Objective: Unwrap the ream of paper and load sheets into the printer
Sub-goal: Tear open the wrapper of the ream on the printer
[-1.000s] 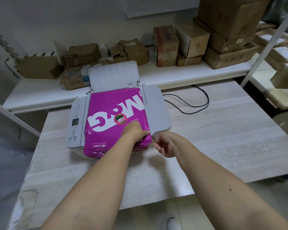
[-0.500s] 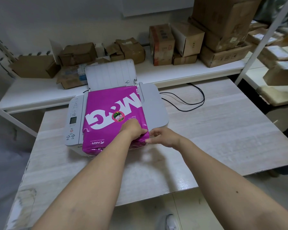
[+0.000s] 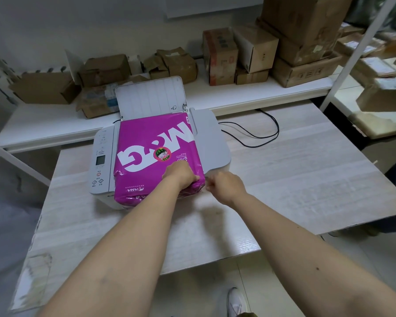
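A ream of paper in a magenta wrapper with large white letters lies flat on top of the white printer. The printer's rear paper tray stands flipped up behind it. My left hand presses down on the ream's near right corner, fingers curled over its edge. My right hand is just right of that corner, fingers pinched together at the wrapper's end; whether it holds a bit of wrapper is hidden.
The printer sits on a pale wood-grain table. A black cable loops to its right. Behind runs a white shelf loaded with cardboard boxes. A white rack post rises at right.
My right hand reached in to the ream's near right corner, then closed into a pinch and drew back slightly to the right. My left hand stayed on the ream.
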### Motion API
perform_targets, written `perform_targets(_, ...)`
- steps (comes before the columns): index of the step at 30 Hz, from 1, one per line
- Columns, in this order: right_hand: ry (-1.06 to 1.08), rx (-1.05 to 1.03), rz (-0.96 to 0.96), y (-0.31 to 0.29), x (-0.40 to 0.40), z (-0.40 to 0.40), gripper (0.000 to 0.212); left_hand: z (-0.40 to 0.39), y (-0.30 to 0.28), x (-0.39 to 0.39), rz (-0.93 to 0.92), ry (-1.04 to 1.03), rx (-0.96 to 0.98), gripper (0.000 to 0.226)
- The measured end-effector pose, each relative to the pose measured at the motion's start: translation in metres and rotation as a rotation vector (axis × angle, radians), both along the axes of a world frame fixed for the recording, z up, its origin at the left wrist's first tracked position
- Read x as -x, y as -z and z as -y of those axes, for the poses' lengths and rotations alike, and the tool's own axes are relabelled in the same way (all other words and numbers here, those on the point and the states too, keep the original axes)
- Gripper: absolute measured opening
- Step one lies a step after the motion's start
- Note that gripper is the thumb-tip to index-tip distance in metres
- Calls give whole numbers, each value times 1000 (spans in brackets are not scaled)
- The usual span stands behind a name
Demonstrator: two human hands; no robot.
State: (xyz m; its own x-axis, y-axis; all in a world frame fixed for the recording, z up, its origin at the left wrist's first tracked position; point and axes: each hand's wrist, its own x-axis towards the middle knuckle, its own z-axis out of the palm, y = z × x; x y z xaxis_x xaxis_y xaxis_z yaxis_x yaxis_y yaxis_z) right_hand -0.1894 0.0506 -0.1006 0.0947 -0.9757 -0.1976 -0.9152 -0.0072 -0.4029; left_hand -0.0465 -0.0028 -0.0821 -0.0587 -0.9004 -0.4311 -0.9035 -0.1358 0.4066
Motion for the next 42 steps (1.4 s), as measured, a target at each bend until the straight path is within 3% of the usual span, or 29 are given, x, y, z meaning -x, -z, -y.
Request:
perform_targets(2,19,-11,-22,1,-3,-7,16,2,1,-1,-6,3,-2,42)
perform_targets(11,16,49,-62,20,-19,-47,15,2,3,-2,3,1,-8,47)
perform_targets(16,32,164,-41,20,-29,-53,34,-5,-5,-1,-26,19,-4,40)
perform_targets(18,36,234,-64,15,-31,-54,36,-14,-12,-2,-71,-14,92,29)
perform_targets(22,46,263,-138,10,-34,-58,36,-51,-24,-1,-103,-203,536,27)
perform_targets(24,60,281,-189,8,-36,-62,32,-73,-23,3,-123,-335,469,37)
perform_targets(27,-10,306,-193,5,-38,-67,20,-91,-10,11,-171,-436,154,42)
perform_targets(29,-53,266,-192,6,-40,-69,21,-96,1,15,-227,-483,56,47)
perform_targets(35,-153,198,-138,-1,-30,-71,19,-89,2,30,-260,-642,109,28)
perform_targets(38,108,49,96,-9,-16,-62,22,-86,5,32,-286,-663,88,23)
perform_targets(40,315,59,229,-13,-6,-49,26,-88,10,30,-308,-655,92,21)
perform_targets(42,220,150,183,-19,-2,-36,37,-90,15,29,-337,-660,108,22)
